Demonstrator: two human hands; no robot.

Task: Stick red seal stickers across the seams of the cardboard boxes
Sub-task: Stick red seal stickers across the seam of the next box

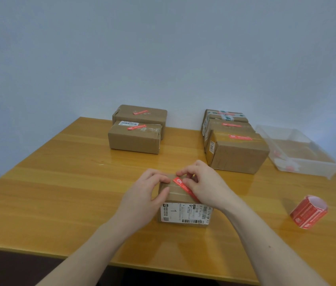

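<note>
Your left hand grips the near box at centre while your right hand pinches the red sticker aslant across its seam; pressing unevenly could wrinkle it.

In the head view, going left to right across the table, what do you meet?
Two stickered boxes at the back left → left hand → box being sealed with the red sticker → right hand → three stickered boxes at the back right → sticker roll → clear plastic tray.
</note>
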